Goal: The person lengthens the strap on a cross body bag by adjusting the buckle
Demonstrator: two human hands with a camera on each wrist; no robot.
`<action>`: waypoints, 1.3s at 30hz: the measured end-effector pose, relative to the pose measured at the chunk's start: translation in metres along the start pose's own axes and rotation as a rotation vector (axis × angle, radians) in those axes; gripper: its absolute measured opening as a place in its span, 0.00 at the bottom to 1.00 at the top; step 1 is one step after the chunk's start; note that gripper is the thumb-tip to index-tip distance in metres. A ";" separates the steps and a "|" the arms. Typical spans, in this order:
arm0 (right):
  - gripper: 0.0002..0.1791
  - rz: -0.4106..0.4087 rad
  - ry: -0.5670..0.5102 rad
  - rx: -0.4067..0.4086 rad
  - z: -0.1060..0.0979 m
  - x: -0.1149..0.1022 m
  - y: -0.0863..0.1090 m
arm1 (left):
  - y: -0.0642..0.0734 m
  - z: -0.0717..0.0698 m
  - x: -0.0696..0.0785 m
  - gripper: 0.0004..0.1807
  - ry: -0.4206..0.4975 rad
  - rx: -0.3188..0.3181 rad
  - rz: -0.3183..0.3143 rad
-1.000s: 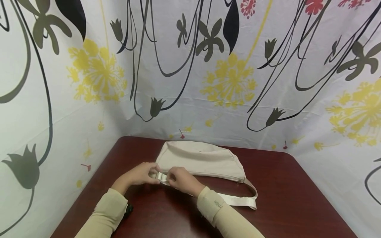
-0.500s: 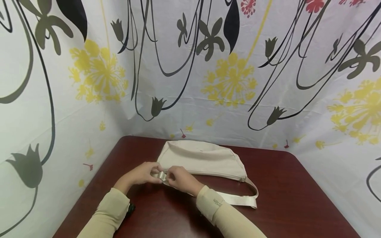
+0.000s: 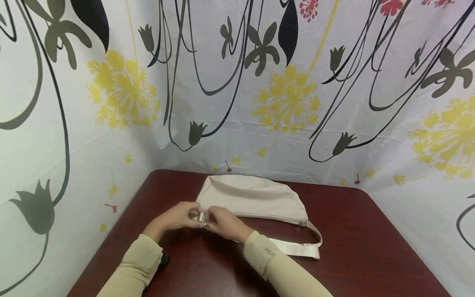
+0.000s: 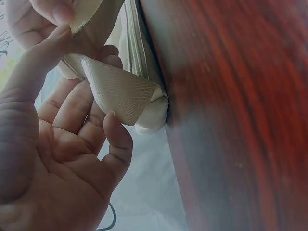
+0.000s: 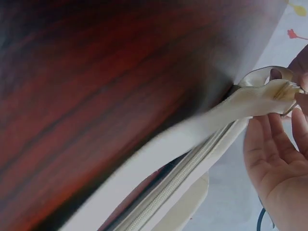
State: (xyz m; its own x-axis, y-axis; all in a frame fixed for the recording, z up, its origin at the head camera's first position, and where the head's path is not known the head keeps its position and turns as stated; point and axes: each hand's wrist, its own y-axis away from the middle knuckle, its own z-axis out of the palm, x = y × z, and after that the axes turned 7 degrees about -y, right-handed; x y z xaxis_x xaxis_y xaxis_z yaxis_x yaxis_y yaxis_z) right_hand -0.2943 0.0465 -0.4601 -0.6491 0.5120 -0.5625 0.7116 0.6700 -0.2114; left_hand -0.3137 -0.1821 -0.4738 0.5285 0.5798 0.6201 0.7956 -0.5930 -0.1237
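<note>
A cream shoulder bag lies on the table with its zipped edge toward me. My left hand pinches the bag's strap at the left, thumb and fingers around a doubled section. In the left wrist view a folded flap of the strap stands out over the fingers. Close beside it, my right hand pinches the same strap, its fingertips nearly meeting the left hand's. A shiny strap slider shows between the hands, partly covered. In the right wrist view the strap runs alongside the zipper.
The dark red-brown table reaches to walls of patterned white cloth at the back and sides. To the right, the strap's far part loops onto the tabletop beside the bag. A dark object shows by the left sleeve.
My right hand has drawn slightly closer to the left, so less of the strap and slider shows between them. The bag stays in place.
</note>
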 end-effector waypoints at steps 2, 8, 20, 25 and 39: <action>0.08 0.012 0.016 -0.013 0.000 0.000 0.001 | 0.000 0.000 0.000 0.14 0.009 0.002 -0.007; 0.12 0.064 0.066 -0.049 -0.003 0.003 0.006 | 0.001 -0.002 0.001 0.15 0.044 0.003 -0.033; 0.10 0.032 0.127 -0.042 -0.002 0.005 0.006 | 0.003 -0.003 0.004 0.15 0.061 -0.003 -0.038; 0.10 0.025 0.155 -0.042 -0.001 0.004 0.007 | 0.003 -0.004 0.003 0.14 0.069 -0.008 -0.037; 0.07 -0.003 0.081 0.011 -0.003 0.003 0.005 | 0.003 -0.005 0.003 0.15 0.083 -0.027 -0.007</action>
State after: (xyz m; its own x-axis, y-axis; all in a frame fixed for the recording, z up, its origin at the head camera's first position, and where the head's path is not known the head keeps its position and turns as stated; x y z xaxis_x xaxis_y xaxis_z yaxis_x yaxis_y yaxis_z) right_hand -0.2936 0.0527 -0.4599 -0.6707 0.5519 -0.4955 0.7121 0.6659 -0.2223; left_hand -0.3113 -0.1848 -0.4689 0.4956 0.5366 0.6830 0.7907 -0.6042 -0.0990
